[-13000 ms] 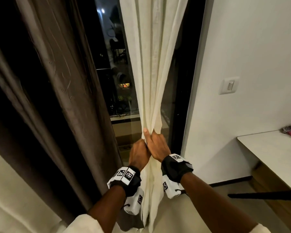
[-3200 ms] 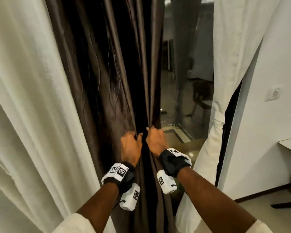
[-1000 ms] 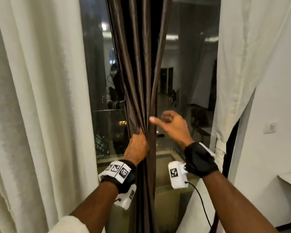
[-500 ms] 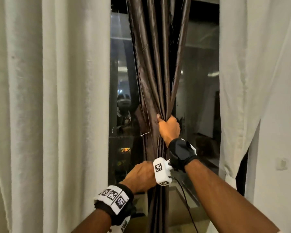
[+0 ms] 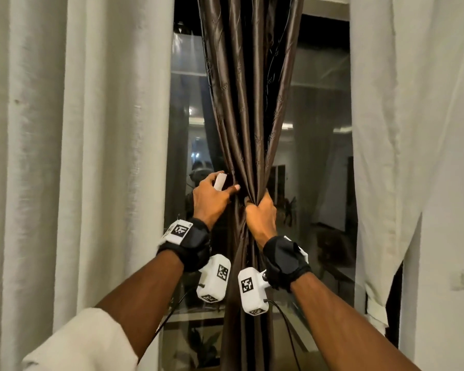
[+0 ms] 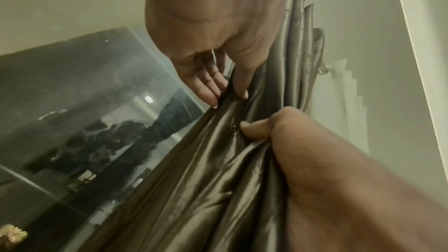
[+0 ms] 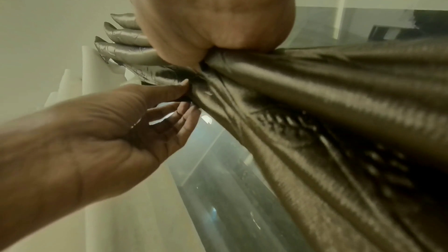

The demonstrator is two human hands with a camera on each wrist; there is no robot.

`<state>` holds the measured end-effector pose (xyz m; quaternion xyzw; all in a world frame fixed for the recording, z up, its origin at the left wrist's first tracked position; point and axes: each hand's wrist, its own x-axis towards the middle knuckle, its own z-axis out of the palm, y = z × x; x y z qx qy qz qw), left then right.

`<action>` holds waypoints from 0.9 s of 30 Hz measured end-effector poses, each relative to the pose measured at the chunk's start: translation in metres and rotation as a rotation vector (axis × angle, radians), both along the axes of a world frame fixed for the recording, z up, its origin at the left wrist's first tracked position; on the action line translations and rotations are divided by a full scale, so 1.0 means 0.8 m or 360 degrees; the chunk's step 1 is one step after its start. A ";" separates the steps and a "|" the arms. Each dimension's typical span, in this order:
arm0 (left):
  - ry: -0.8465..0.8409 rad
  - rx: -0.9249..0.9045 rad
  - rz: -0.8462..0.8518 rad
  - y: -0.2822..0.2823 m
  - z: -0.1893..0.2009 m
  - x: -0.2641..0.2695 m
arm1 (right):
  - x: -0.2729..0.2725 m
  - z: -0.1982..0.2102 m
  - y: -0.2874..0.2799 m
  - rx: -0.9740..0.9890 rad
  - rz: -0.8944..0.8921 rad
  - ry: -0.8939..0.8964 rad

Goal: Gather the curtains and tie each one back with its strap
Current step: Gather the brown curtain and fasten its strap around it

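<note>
No legible text or numbers

The brown curtain (image 6: 218,179) is bunched into glossy folds. It is gripped at lower right by the right hand (image 6: 327,160), the thumb pressed into the cloth. Above, a fold is pinched between the thumb and straight fingers (image 6: 206,83) of the left hand (image 6: 213,16). Dark glass (image 6: 84,102) is seen at left, and a white curtain (image 6: 346,87) behind.
</note>
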<state>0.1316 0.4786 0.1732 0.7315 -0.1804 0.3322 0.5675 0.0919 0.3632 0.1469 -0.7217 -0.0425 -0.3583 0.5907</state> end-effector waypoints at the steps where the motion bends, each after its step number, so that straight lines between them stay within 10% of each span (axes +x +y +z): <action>1: 0.0057 -0.0058 -0.0073 -0.002 0.002 0.003 | 0.003 0.001 -0.003 0.0016 0.0048 0.0001; 8: 0.0179 -0.0583 -0.0444 -0.006 -0.001 0.012 | 0.030 0.014 -0.030 0.0081 0.0044 0.0047; 19: 0.0256 -0.0562 -0.0561 -0.024 -0.006 0.006 | 0.044 0.008 -0.005 -0.0152 0.0078 0.0010; 27: 0.0059 -0.0565 0.0054 0.000 0.020 0.026 | 0.048 0.008 -0.006 -0.0075 -0.0139 -0.0076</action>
